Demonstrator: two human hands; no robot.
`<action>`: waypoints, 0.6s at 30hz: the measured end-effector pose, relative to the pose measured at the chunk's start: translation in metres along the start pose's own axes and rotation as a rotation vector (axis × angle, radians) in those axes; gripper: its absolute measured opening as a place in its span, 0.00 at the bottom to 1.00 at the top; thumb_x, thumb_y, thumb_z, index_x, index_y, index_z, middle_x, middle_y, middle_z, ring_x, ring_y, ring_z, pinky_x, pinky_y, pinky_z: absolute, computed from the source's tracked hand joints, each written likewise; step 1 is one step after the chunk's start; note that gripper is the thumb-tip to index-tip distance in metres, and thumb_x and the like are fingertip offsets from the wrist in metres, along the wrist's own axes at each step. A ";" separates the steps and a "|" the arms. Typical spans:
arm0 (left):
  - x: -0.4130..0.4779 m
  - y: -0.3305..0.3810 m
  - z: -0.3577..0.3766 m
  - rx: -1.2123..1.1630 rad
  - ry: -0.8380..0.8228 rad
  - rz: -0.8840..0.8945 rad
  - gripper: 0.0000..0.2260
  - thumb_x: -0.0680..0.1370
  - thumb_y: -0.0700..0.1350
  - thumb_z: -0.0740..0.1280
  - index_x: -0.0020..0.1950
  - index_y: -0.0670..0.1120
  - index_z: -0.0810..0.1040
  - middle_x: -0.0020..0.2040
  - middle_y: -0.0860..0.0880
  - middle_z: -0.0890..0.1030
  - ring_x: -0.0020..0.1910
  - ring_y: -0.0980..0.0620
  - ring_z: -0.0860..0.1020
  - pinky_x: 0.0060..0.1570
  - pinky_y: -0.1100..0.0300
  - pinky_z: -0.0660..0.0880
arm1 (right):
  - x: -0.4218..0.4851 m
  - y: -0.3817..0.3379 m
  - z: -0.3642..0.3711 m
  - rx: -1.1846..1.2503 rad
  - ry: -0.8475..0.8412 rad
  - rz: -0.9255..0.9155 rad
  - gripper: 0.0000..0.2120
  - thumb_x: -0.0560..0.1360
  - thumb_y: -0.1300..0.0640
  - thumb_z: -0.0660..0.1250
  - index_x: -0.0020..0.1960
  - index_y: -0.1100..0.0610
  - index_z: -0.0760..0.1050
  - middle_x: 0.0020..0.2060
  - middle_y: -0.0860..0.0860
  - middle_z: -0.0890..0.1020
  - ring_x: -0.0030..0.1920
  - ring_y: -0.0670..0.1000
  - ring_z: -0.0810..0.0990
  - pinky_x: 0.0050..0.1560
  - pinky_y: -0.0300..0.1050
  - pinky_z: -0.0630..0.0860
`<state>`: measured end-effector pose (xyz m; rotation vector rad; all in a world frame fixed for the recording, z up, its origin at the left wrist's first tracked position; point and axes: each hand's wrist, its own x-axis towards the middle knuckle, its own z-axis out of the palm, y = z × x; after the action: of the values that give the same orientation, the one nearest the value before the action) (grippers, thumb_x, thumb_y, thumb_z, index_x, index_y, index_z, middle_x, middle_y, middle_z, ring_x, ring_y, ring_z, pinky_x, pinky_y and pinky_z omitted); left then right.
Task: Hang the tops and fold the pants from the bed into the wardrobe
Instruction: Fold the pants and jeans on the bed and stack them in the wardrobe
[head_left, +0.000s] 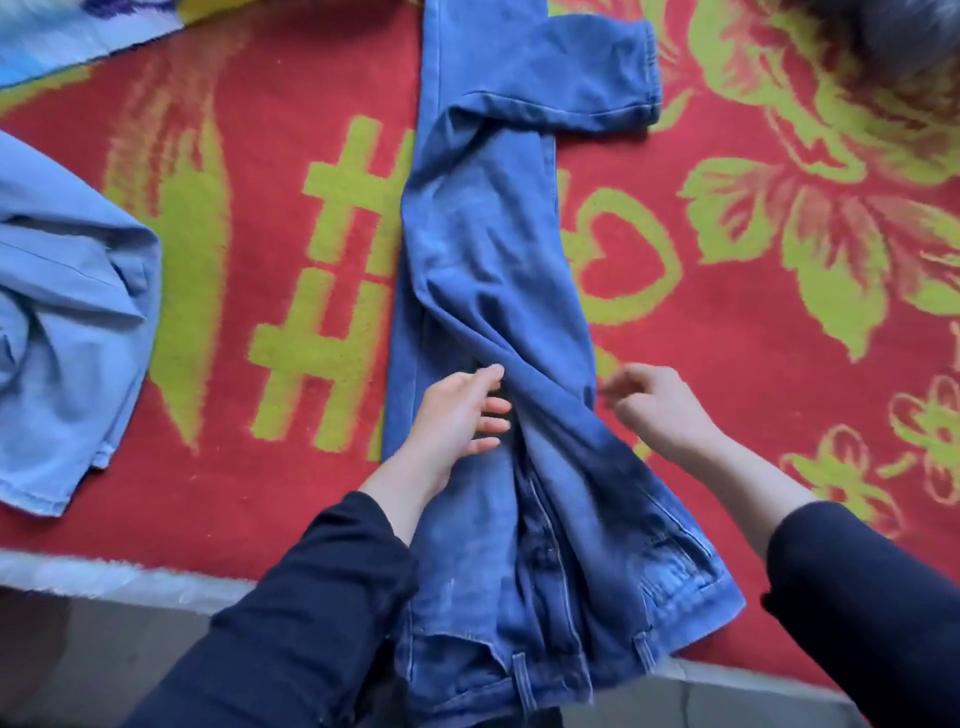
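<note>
Two hands flank the jeans (483, 249): the left hand (457, 415) rests on them with relaxed fingers. The right hand (657, 410) is blurred at their right edge, grip unclear.

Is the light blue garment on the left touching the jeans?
Apart. The head view shows red blanket between the light blue garment and the jeans.

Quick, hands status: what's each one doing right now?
Left hand: open, fingers resting on the jeans.
Right hand: fingers curled at the jeans' edge; blurred, grip cannot be told.
</note>
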<state>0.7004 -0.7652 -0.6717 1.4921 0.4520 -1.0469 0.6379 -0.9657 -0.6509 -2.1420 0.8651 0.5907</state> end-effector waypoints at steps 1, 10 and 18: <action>-0.008 -0.005 0.008 0.055 -0.034 -0.009 0.11 0.78 0.55 0.64 0.49 0.48 0.77 0.45 0.48 0.81 0.39 0.52 0.79 0.41 0.58 0.77 | -0.014 0.019 0.000 -0.055 -0.082 0.078 0.10 0.64 0.63 0.63 0.41 0.52 0.78 0.41 0.53 0.83 0.43 0.53 0.77 0.45 0.48 0.75; -0.049 -0.035 0.059 0.120 -0.255 -0.109 0.18 0.76 0.64 0.62 0.57 0.53 0.74 0.56 0.51 0.78 0.57 0.48 0.76 0.55 0.45 0.75 | -0.133 0.078 -0.015 -0.492 -0.215 0.011 0.07 0.64 0.53 0.68 0.40 0.53 0.74 0.33 0.48 0.80 0.39 0.53 0.79 0.39 0.48 0.73; -0.069 -0.051 0.014 -0.030 -0.122 0.017 0.05 0.73 0.36 0.64 0.39 0.44 0.73 0.34 0.46 0.72 0.32 0.50 0.73 0.31 0.62 0.72 | -0.221 0.030 0.050 -0.151 -0.480 -0.297 0.19 0.67 0.55 0.74 0.48 0.54 0.66 0.36 0.48 0.75 0.36 0.51 0.72 0.37 0.47 0.70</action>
<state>0.6193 -0.7475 -0.6443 1.3944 0.3673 -1.1062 0.4618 -0.8552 -0.5562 -2.0740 0.2423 0.9812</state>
